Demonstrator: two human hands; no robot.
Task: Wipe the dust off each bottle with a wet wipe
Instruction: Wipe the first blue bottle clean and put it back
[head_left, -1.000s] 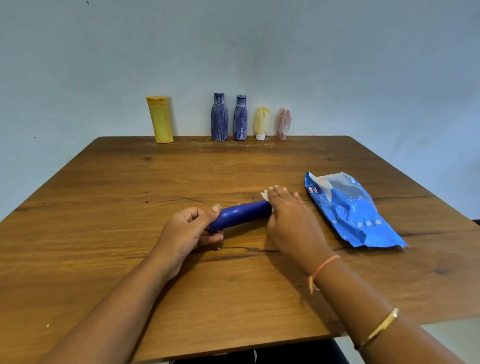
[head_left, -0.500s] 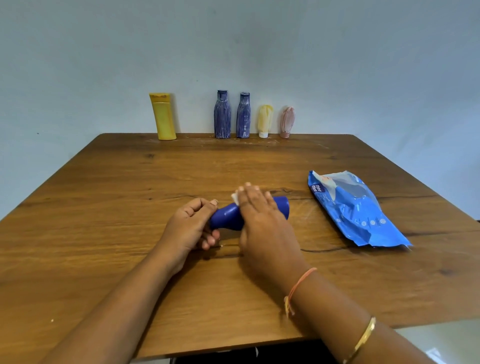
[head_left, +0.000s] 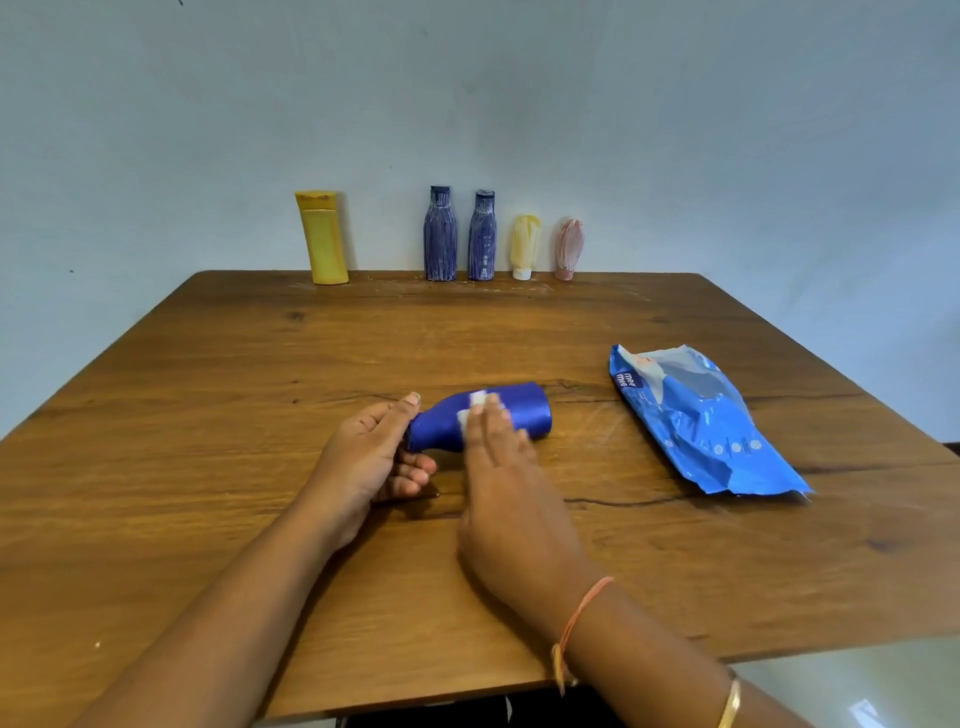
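A clean dark blue bottle (head_left: 524, 410) lies on its side in the middle of the wooden table (head_left: 208, 467), neck pointing left. My left hand (head_left: 369, 457) grips the neck end, thumb on top and fingers curled underneath. My right hand (head_left: 509, 493) lies flat over the bottle's middle, its straight fingers pressing a small white wet wipe (head_left: 475, 405) against the bottle. The bottle's base end shows to the right of my fingers.
Along the far edge by the wall stand a yellow bottle (head_left: 323, 239), two dusty blue bottles (head_left: 440, 236) (head_left: 482, 239), a dusty yellow tube (head_left: 524, 247) and a dusty pink tube (head_left: 569, 249). A blue wet-wipe pack (head_left: 696, 421) lies to the right.
My right hand has slid the wipe leftward along the bottle, from the base end toward the neck, uncovering the base. My left hand has kept its hold on the neck.
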